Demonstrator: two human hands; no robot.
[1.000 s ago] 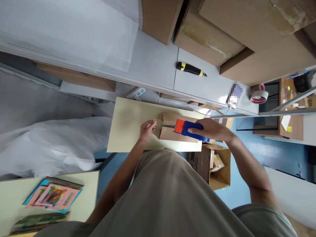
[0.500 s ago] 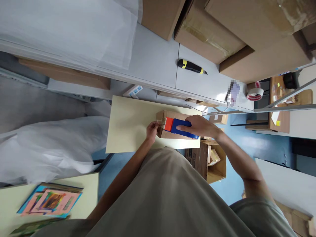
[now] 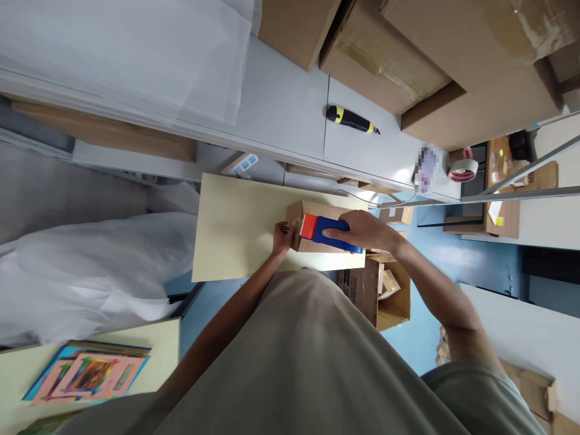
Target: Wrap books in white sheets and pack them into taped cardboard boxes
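Note:
A small brown cardboard box (image 3: pixel 294 210) lies on the pale yellow board (image 3: pixel 235 229) in front of me. My right hand (image 3: pixel 362 229) is wrapped round a blue and red tape dispenser (image 3: pixel 333 232), whose red toothed end rests by the box's left end. My left hand (image 3: pixel 283 237) is at that same end, fingers apart and their tips against the cardboard. Whether tape lies under those fingertips is too small to make out.
On the grey shelf behind lie a black and yellow cutter (image 3: pixel 351 119), a blurred-out item (image 3: pixel 426 168) and tape rolls (image 3: pixel 463 170). Large cartons (image 3: pixel 385 54) stand there. An open carton (image 3: pixel 394 302) sits below right; coloured prints (image 3: pixel 90 371) lie lower left.
My left fingers have gone from pinching by the dispenser's tip to spreading against the box's end. The dispenser stays nearly where it was, in my right hand. The view has shifted slightly.

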